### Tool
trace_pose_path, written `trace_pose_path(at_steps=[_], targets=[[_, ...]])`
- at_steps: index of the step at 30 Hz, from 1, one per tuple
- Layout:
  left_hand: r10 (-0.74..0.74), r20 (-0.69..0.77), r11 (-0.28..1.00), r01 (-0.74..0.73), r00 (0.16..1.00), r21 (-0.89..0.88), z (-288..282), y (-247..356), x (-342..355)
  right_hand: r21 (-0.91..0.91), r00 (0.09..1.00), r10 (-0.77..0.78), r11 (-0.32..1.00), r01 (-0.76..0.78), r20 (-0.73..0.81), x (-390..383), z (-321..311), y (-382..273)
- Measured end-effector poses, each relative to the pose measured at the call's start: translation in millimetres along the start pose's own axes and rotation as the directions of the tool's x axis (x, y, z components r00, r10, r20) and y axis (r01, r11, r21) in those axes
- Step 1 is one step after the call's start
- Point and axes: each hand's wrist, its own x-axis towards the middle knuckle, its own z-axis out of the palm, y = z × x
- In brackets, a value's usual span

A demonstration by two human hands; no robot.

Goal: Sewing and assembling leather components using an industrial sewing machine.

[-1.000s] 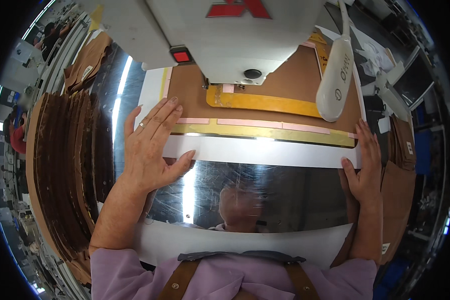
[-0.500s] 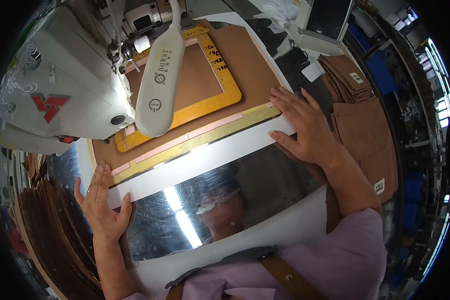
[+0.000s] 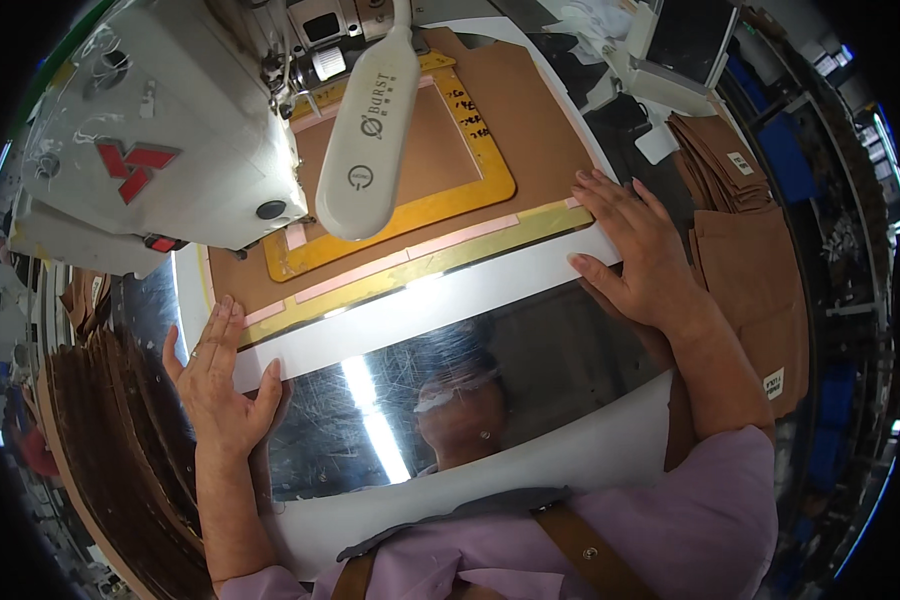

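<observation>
My left hand (image 3: 220, 380) and my right hand (image 3: 630, 260) lie open at the two ends of a white board (image 3: 390, 320), fingertips on its far part. On the board are a brown sheet (image 3: 540, 120), pink and yellow strips (image 3: 440, 250) along the near edge and a yellow frame template (image 3: 495, 170) with handwriting. A white sewing machine head (image 3: 210, 150) and a hanging pale elongated device (image 3: 360, 180) hide part of the template. The board rests on a scratched, shiny metal bed (image 3: 560, 360), which has a pale sheet (image 3: 360, 500) along its near edge.
Stacks of brown pieces stand at the left (image 3: 100, 430) and right (image 3: 740, 270). A screen on a stand (image 3: 690, 40) is at the back right, with crumpled white material (image 3: 590, 20) beside it. Blue bins (image 3: 785, 160) show beyond the right edge.
Since a second ago the view has swung to the right, showing more of the template, screen and right-hand stack. Both hands remain spread at the board's ends, with little visible movement relative to it.
</observation>
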Motion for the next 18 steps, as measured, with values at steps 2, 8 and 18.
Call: trace_pose_path(at_steps=[2, 8, 18], targets=[[0.025, -0.025, 1.000, -0.026, 0.999, -0.012, 2.4, 1.0, 5.3, -0.022, 1.000, 0.010, 1.000, -0.010, -0.009, -3.8, -3.5, 3.0], [0.035, -0.089, 0.999, -0.038, 0.995, -0.031, 0.1, -2.3, -0.3, 0.014, 0.992, -0.032, 0.999, 0.034, -0.126, -1.2, 5.1, 0.2], [-0.054, -0.190, 0.996, 0.041, 0.980, -0.075, 9.2, -1.8, -2.8, 0.229, 0.891, 0.410, 0.902, -0.365, -0.194, 14.2, -22.8, 63.9]])
